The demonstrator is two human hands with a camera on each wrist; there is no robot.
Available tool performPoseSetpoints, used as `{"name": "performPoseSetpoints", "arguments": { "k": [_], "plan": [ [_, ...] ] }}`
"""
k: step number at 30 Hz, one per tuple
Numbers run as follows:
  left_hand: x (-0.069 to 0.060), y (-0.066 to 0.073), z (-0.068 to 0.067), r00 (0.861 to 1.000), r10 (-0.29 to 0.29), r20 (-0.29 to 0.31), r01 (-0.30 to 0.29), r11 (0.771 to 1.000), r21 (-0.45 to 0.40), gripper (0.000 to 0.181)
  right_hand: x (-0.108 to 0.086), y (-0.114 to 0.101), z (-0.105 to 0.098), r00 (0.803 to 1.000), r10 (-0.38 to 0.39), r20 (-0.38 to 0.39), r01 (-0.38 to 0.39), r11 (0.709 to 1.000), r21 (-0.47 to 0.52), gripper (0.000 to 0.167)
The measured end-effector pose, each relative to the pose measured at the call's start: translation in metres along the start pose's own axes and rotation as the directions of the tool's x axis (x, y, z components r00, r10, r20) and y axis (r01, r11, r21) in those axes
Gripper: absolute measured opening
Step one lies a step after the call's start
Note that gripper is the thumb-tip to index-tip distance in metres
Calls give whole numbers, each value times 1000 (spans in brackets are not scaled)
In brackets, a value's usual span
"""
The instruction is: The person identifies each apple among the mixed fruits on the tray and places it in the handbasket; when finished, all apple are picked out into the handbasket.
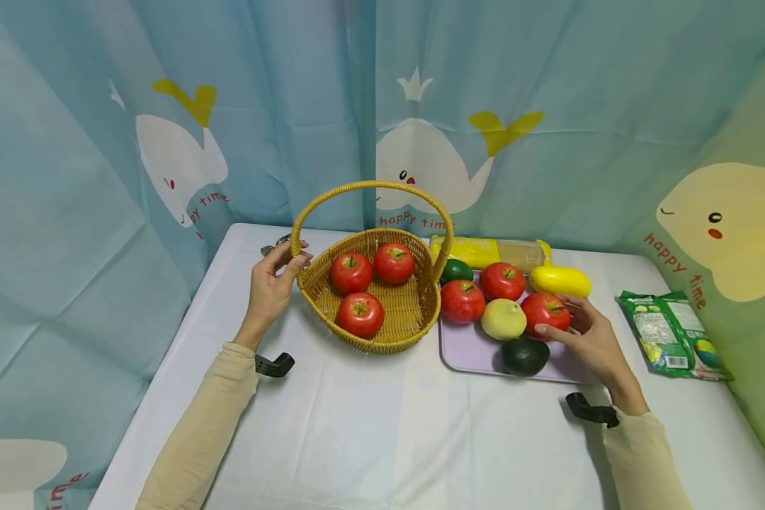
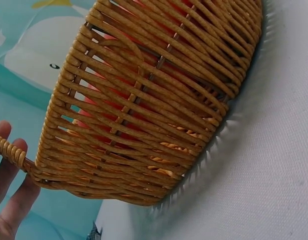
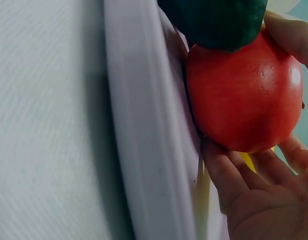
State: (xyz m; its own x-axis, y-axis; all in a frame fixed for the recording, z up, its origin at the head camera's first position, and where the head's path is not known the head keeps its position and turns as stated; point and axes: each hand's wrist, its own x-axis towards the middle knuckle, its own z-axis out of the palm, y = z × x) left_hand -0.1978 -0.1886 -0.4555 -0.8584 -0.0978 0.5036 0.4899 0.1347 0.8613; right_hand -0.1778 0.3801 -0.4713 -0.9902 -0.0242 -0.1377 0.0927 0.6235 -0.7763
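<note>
My left hand [image 1: 270, 287] holds the wicker basket [image 1: 414, 338] at the left foot of its arched handle [image 1: 372, 185]. The left wrist view shows fingers [image 2: 25, 197] beside the handle's wrapped end. Three red apples lie inside the basket, one of them the front apple [image 1: 360, 315]. Over the lilac tray [image 1: 468, 360], my right hand [image 1: 596, 343] grips a red apple [image 3: 243, 95], thumb on one side and fingers on the other. Next to it sit a pale yellow-green round fruit [image 1: 503, 320] and a dark green avocado [image 1: 525, 356].
Two more red apples, one at the tray's left [image 1: 462, 302], a smaller dark green fruit [image 1: 455, 272] and a yellow oblong fruit [image 1: 559, 281] are grouped there. Behind lies a yellow pasta packet [image 1: 472, 253]. A green packet [image 1: 672, 333] rests at right. Whale-print curtains surround the white table.
</note>
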Motion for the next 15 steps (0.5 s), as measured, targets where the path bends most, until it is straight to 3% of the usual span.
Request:
{"name": "performPoseSetpoints", "arguments": {
  "k": [15],
  "plan": [
    [-1,2,0,1000,-15,-1,15,1000,14,24,-1,3,-5,994,16,-110,-20,999,-37,84]
  ]
}}
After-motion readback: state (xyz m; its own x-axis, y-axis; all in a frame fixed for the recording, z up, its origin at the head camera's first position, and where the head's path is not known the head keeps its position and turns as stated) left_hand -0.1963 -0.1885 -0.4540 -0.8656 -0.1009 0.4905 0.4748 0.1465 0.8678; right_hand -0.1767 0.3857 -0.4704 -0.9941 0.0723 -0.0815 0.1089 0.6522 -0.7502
